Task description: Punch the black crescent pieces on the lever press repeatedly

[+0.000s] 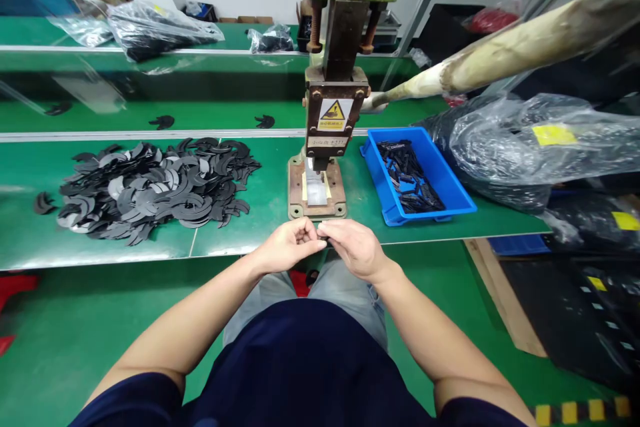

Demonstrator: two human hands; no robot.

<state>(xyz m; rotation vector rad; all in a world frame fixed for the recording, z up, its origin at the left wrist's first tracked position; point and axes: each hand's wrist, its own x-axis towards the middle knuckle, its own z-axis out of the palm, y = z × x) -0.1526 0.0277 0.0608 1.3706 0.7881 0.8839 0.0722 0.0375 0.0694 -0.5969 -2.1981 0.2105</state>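
My left hand [293, 242] and my right hand [356, 247] meet at the table's front edge, just before the press base. Between their fingertips is a small black part [325, 238], mostly covered by the fingers, so its shape is unclear. Both hands have their fingers closed in a pinch on it. Right behind them stands a hand press [336, 110] with a warning label, its ram low over a metal plate [316, 188] on the base. Left of the press lies a heap of curved black pieces [165, 187]. A blue bin [453, 190] of small black parts sits on the right.
The press's long wrapped lever [500, 60] slants up to the right. Plastic-wrapped bags [540, 140] crowd the right end of the green table [270, 207]. Several loose black pieces lie near the rear rail. Bagged parts [155, 30] rest on the back shelf.
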